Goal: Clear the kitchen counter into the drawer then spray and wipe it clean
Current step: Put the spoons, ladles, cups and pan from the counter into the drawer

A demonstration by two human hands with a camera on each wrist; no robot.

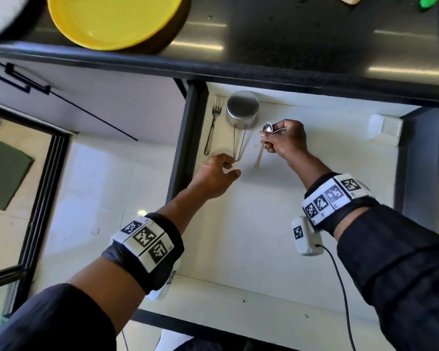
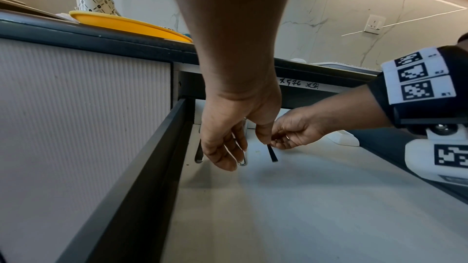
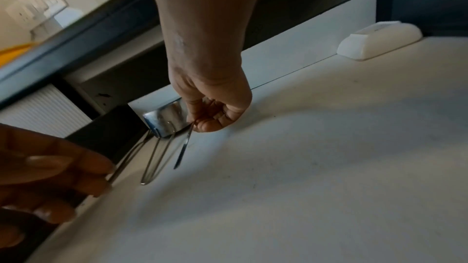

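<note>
Spoon (image 1: 267, 127) is the item in hand: the right hand (image 1: 285, 140) pinches it with curled fingers, bowl up and toward the far end of the drawer (image 1: 264, 249), handle hanging down and toward the person. In the right wrist view the handle tip stands just above the drawer floor, not yet flat. Its long axis runs roughly near-to-far, close to parallel with the two pieces already laid down.

Those pieces lie at the far left corner of the drawer. The fork (image 1: 213, 122) lies along the left wall, tines toward the far end. The cup (image 1: 242, 108), a steel one with a wire loop handle, sits just right of the fork, handle pointing toward the person. The spoon hangs just right of the cup.

The left hand (image 1: 217, 177) is at the near end of the wire handle, fingers loosely curled. Whether they touch or pinch the wire cannot be told; the left wrist view suggests they hover beside it.

Judgement: the coming move is a short lowering of the spoon to lie flat beside the cup. The right hand is the nearer and already aligned; little turning is needed.

On the bench (image 1: 314, 46) above, a yellow plate (image 1: 112, 19) and a green item (image 1: 428, 1) remain to be cleared.
</note>
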